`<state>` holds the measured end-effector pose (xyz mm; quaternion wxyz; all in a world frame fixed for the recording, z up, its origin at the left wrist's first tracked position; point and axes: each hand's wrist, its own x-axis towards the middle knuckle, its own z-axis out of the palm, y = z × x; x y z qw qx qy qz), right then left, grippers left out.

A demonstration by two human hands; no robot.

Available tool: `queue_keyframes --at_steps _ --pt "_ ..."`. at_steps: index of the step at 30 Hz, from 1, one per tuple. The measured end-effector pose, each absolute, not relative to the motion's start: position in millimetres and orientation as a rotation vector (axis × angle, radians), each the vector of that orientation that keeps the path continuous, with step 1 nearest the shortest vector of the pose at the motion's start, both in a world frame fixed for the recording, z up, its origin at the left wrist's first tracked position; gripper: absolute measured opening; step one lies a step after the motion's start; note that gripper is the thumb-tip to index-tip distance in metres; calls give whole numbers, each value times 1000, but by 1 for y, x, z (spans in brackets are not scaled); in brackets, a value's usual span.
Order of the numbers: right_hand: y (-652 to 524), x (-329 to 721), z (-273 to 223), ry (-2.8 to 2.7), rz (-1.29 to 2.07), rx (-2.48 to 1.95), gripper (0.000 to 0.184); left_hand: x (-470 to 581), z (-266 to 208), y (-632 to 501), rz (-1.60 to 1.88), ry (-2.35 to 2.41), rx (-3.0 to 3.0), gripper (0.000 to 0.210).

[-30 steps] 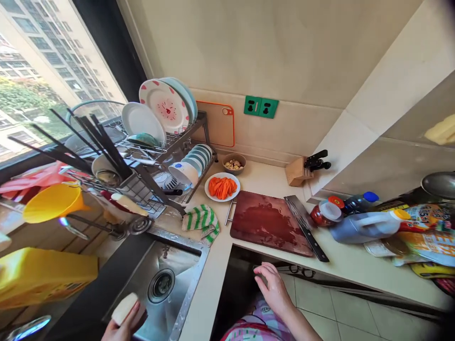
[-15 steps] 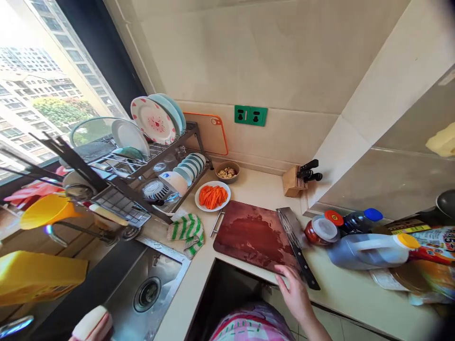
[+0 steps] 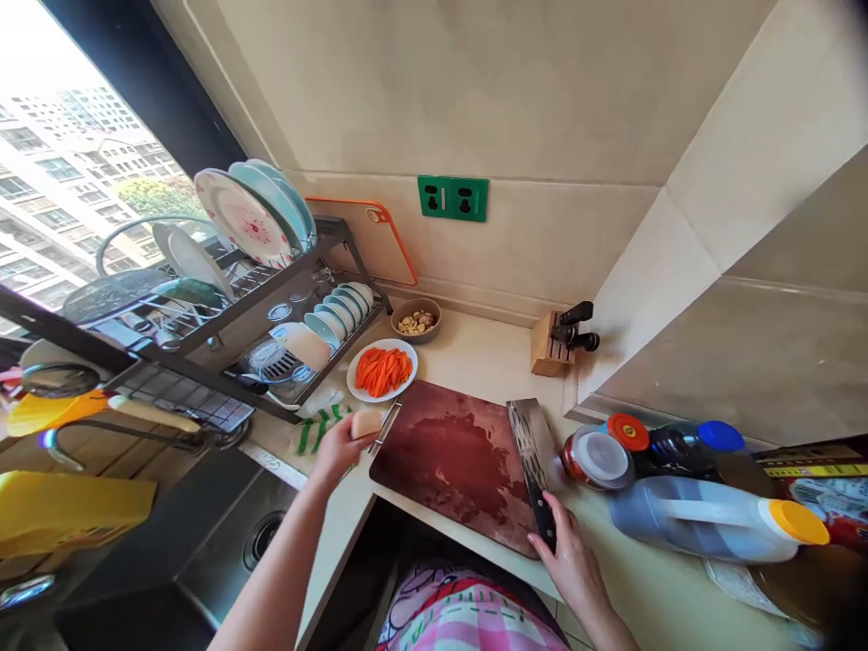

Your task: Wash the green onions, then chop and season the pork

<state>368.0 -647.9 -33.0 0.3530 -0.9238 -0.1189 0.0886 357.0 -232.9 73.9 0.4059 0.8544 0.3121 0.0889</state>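
My left hand (image 3: 337, 449) is closed around a pale, pinkish-white rounded chunk of food (image 3: 366, 424), its kind unclear, held above the left edge of the cutting board. The dark red wooden cutting board (image 3: 448, 457) has a wet, streaked surface. A wide-bladed kitchen knife (image 3: 531, 438) lies along the board's right side, its blade pointing away from me. Around its black handle my right hand (image 3: 570, 551) has its thumb and fingers. Just beyond the board is a white plate (image 3: 352, 384) of sliced carrots (image 3: 383, 372). Under my left hand lies a green-striped cloth (image 3: 318, 429), partly hidden.
A dish rack (image 3: 261, 307) with plates and bowls stands left, beside the sink (image 3: 223, 551). Behind the plate is a brown bowl (image 3: 427, 334) of pale chopped pieces. At right are a knife block (image 3: 548, 348), a lidded jar (image 3: 597, 457) and a large jug (image 3: 698, 520).
My left hand has swung from over the sink to the board's left edge, carrying the pale chunk. My right hand has moved up onto the knife handle. The view has shifted slightly right.
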Motion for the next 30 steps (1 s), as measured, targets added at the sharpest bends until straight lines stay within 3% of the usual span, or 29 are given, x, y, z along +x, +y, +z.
queue_keyframes --at_steps 4,7,10,15,25,30 --pt "-642 370 -39 -259 248 -2382 59 432 80 -284 -245 457 2680 32" --pt "-635 368 -39 -220 216 -2418 59 467 72 -309 -416 386 2823 36" --pt "-627 365 -33 -161 169 -2468 59 476 65 -321 -379 374 2893 43" --pt "-623 355 -14 45 186 -2469 56 457 57 -331 -115 40 3051 17" --pt "-611 314 3 182 246 -2096 48 429 27 -357 -101 -141 2725 50" --pt "-600 319 7 180 231 -2190 43 431 22 -347 -34 -231 2462 24"
